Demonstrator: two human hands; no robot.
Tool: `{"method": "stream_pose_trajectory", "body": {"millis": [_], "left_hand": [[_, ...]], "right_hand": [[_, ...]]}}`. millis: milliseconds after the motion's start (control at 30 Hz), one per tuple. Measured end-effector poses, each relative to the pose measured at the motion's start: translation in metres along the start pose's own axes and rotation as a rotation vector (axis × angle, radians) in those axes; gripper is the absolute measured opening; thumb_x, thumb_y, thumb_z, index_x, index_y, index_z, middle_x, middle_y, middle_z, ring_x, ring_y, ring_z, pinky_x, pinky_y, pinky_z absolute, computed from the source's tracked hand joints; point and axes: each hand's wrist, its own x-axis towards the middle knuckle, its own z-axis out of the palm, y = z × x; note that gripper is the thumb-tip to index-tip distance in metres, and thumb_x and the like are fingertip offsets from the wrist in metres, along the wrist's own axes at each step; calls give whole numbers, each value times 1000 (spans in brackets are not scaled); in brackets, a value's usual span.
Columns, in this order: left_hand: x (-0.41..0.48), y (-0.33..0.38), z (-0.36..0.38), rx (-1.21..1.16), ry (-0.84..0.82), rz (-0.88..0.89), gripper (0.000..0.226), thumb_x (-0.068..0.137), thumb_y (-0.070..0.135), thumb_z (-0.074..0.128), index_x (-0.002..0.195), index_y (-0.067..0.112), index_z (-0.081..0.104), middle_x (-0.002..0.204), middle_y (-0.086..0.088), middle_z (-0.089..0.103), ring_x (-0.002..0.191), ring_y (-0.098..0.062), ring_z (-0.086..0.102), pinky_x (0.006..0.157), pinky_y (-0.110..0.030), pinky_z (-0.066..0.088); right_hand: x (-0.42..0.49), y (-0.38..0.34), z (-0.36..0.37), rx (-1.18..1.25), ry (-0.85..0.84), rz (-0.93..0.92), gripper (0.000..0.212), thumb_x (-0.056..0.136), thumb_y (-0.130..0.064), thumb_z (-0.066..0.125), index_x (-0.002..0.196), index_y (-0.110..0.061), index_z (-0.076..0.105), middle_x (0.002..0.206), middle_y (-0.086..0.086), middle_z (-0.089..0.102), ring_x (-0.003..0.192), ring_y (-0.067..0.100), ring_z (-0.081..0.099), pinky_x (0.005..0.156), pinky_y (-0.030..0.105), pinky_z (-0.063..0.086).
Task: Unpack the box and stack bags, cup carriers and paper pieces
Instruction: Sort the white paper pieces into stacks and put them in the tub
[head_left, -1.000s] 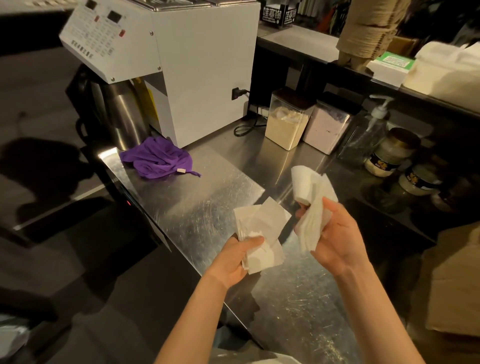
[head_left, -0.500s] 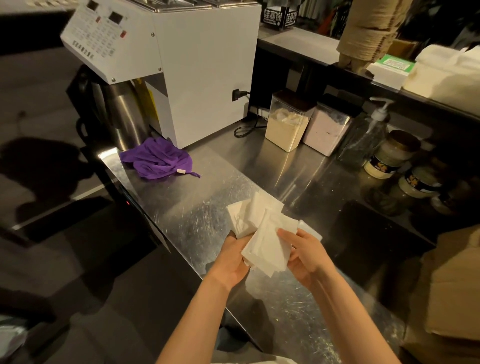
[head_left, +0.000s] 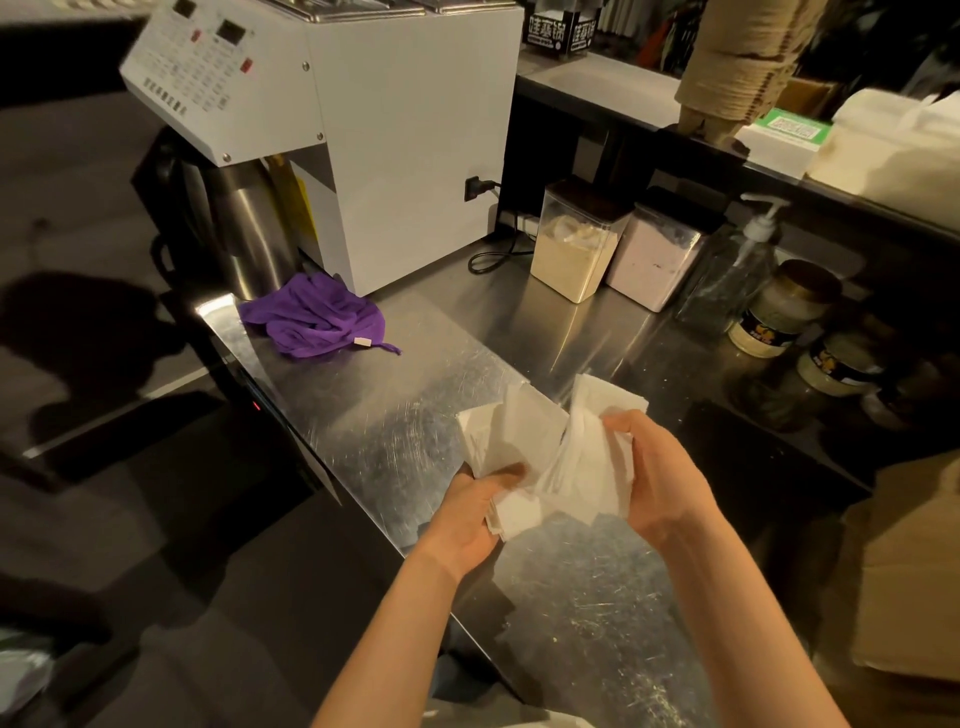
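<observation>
**Both hands gripping white paper pieces above the steel desk**

The paper pieces (head_left: 540, 441) are sitting in a loose, fanned bundle between the person's two hands, held just above the near part of the desk (head_left: 415, 415). The left hand (head_left: 475, 506) is pinching the lower left bunch, with its thumb lying across the top sheets and its fingers curled underneath. The right hand (head_left: 657, 478) is curling its fingers over the crumpled right side, so the two bunches are meeting in the middle.

Further back on the left, a purple cloth (head_left: 311, 319) is lying crumpled on the desk in front of a white machine (head_left: 395, 145). A steel jug (head_left: 244, 239) is standing just beside the machine. To the right of the machine, two clear lidded containers are standing side by side, one holding beige powder (head_left: 571, 249) and one pink (head_left: 654, 260). A pump bottle (head_left: 732, 270) and some jars (head_left: 774, 312) are standing beyond them.
</observation>
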Motion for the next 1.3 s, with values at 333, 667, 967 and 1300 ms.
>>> {"method": "stream_pose_trajectory", "body": {"millis": [333,667,967,1300], "left_hand": [[-5,2,-4,191,-175,-28,50,78,2,71,126,7,56,110,-15,71,103,-32,67,83,-46,57],[-7,2,-3,313,-255,-35,48,71,8,70,117,15,63,111,-13,69,104,-30,65,93,-48,51],[-7,1,0,308,-254,-29,49,70,5,69,117,16,62,106,-10,71,99,-28,67,86,-42,55],[-6,0,-3,332,-262,-25,46,71,6,70,116,16,63,103,-9,72,96,-26,68,81,-39,56]], "right_hand": [[9,-14,-19,-565,-152,-161,17,92,-16,56,97,-16,72,90,0,72,84,21,67,75,34,51],[24,4,-7,-833,-210,-175,16,88,-16,64,90,-32,64,91,-9,68,80,11,67,64,16,50],[30,14,-10,-983,-156,-243,20,86,-22,65,106,-24,67,108,-6,59,98,15,58,88,33,51],[28,19,-6,-1032,-125,-317,16,85,-19,66,101,-24,66,103,-5,56,94,13,55,76,22,42]]}}
